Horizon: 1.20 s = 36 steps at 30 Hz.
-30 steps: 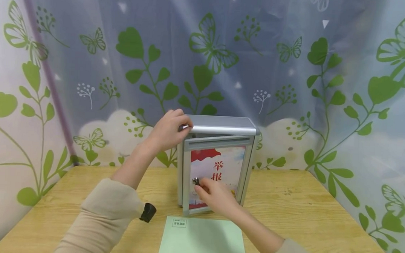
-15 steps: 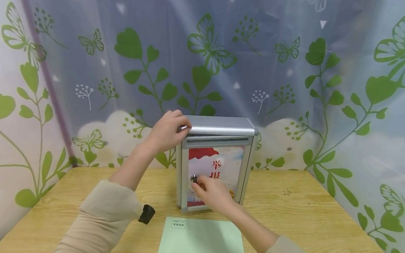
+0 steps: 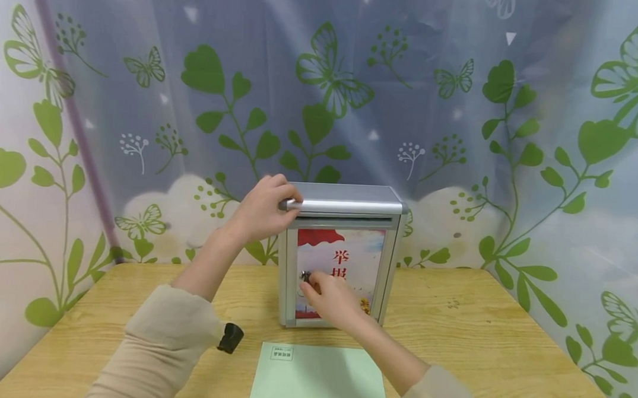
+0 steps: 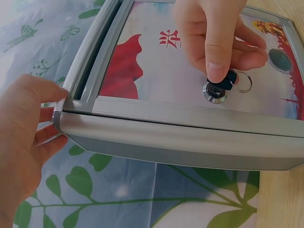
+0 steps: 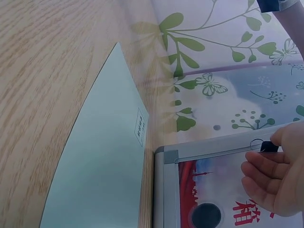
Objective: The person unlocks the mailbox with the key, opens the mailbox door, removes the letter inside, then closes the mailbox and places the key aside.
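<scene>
A silver metal letter box [image 3: 346, 195] stands upright on the table, its printed front door [image 3: 317, 246] lying flush with the frame. My left hand [image 3: 267, 207] grips the box's top left corner; in the left wrist view its fingers [image 4: 47, 137] bend round that corner. At the door's left side my right hand [image 3: 336, 300] pinches a black-headed key [image 4: 229, 80] with a ring. The key sits at the round lock [image 4: 214, 93], though how deep it goes is hidden by the hand. A round dark window [image 4: 279, 60] shows low on the door.
A pale green envelope [image 3: 319, 377] lies flat on the wooden table [image 3: 452, 341] just in front of the box. Behind the table hangs a leaf-and-butterfly curtain [image 3: 324, 74]. A small black piece [image 3: 231, 337] sticks out at the left cuff.
The box's door, ajar and leaning out on its left side a second ago, has swung in flush, with my right hand following on the key. My left hand keeps to the corner.
</scene>
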{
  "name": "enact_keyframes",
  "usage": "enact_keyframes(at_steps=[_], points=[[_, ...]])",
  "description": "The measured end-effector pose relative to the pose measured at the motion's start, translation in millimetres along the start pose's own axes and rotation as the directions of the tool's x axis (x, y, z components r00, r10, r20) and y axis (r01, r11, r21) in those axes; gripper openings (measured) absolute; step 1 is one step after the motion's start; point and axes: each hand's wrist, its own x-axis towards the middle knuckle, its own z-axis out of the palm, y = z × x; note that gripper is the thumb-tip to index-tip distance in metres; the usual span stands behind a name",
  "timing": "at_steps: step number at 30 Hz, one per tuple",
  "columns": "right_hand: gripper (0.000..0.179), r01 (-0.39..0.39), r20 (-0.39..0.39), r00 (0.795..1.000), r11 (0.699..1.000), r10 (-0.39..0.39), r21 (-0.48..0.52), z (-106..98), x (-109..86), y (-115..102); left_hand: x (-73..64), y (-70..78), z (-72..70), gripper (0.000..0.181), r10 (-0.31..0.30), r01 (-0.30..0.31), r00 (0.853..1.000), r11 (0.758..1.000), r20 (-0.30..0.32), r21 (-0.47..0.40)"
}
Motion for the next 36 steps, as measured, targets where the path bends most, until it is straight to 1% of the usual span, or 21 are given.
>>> enact_keyframes(at_steps=[9,22,30,33,35,36], points=[[0.027,-0.006,-0.022,1.000,1.000,0.006,-0.012,3,1.5,-2,-0.9,-1.1,1.1,0.012,0.018,-0.017,1.000,1.000,-0.016,0.012],[0.023,0.010,-0.064,0.998,0.998,-0.013,-0.054,6,1.4,-5,0.1,-3.3,4.2,0.013,0.045,-0.044,0.998,0.998,-0.034,0.049],[0.023,0.018,-0.099,0.995,0.997,-0.025,-0.070,9,-0.4,-4,-0.9,-1.0,4.4,0.015,0.040,-0.040,0.999,0.995,-0.002,0.088],[0.023,0.017,-0.092,0.996,0.999,-0.020,-0.035,10,0.1,-3,-0.8,-1.6,5.0,0.016,0.049,-0.048,0.999,0.994,-0.007,0.100],[0.026,-0.013,-0.062,0.998,0.999,0.016,0.042,11,1.4,-1,-0.4,-2.0,4.6,0.017,0.055,-0.053,0.998,0.993,-0.016,0.103],[0.028,-0.042,-0.035,0.998,0.993,0.046,0.109,11,2.1,1,-0.1,-1.9,4.2,0.017,0.057,-0.055,0.998,0.993,-0.019,0.103]])
